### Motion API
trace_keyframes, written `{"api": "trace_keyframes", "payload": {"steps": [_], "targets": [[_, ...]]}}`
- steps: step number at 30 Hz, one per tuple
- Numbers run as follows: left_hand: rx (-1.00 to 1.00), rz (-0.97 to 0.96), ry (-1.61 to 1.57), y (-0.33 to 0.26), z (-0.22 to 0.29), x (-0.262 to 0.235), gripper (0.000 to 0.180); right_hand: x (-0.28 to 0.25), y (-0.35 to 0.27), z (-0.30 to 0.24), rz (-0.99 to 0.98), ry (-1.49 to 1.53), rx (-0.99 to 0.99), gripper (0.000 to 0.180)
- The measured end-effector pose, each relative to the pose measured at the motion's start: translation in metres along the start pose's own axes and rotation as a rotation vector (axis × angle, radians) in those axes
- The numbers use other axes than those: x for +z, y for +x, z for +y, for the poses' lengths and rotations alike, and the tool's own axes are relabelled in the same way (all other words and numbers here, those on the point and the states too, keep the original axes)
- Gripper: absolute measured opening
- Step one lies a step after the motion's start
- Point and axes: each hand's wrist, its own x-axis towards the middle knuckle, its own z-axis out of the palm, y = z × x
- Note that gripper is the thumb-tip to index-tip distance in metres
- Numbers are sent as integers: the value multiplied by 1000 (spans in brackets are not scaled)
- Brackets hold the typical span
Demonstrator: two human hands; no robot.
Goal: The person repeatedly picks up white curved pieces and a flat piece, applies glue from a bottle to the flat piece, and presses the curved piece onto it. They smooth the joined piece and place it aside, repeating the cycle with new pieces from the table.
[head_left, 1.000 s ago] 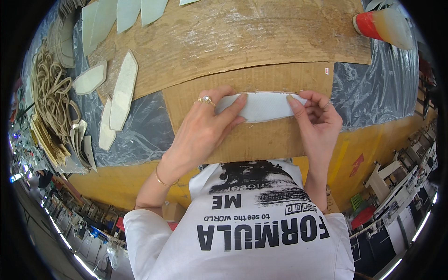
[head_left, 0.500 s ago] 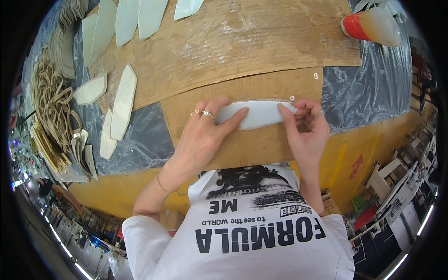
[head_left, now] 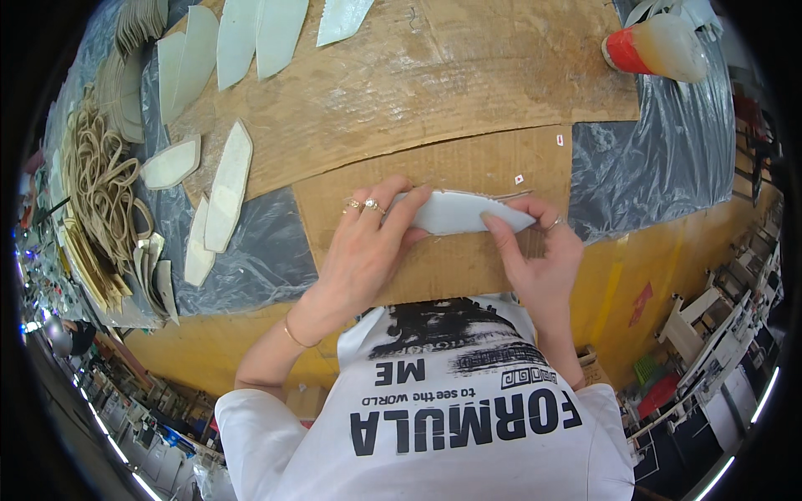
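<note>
A white, elongated flat piece (head_left: 455, 212) with a pointed right end and a finely notched far edge lies between my hands over the cardboard. My left hand (head_left: 363, 234), with rings on its fingers, grips the piece's left end. Its index finger rests on top, while the thumb is by the near edge. At the other end my right hand (head_left: 543, 250) pinches the piece, thumb on the near side and fingers behind the far edge. My fingers hide parts of both ends.
Under my hands is a cardboard sheet (head_left: 342, 192) on a plastic-covered table. To the left lie loose pale shaped pieces (head_left: 229, 185) and a heap of beige cord loops (head_left: 100, 159). More pale panels (head_left: 280, 37) lie at the far side. A red-and-clear cup (head_left: 656, 48) stands far right.
My left thumb has gone from the top of the white piece to its near edge. My right thumb has slid toward the near edge, and the piece's right end now sits lower.
</note>
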Motion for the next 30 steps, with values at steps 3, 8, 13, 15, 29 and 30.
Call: {"api": "trace_keyframes", "payload": {"steps": [3,8,13,15,29,30], "targets": [[-48,-6,-35,1,4,-3,49,-10,-2,-8,-120,-27,-78,15],[-93,-59,-111,3,11,-14,53,-26,3,-6,-335,18,-143,12],[-201,-199,-449,16,-1,-46,32,-22,-5,-3,-285,21,-144,11],[-358,-303,-556,31,-12,-58,30,-21,-6,-3,-278,28,-153,11],[-106,-838,-250,100,4,-27,40,-32,0,-2,-226,-285,-426,14],[-56,-765,-218,98,2,-23,38,-33,0,-3,-239,-241,-448,14]]}}
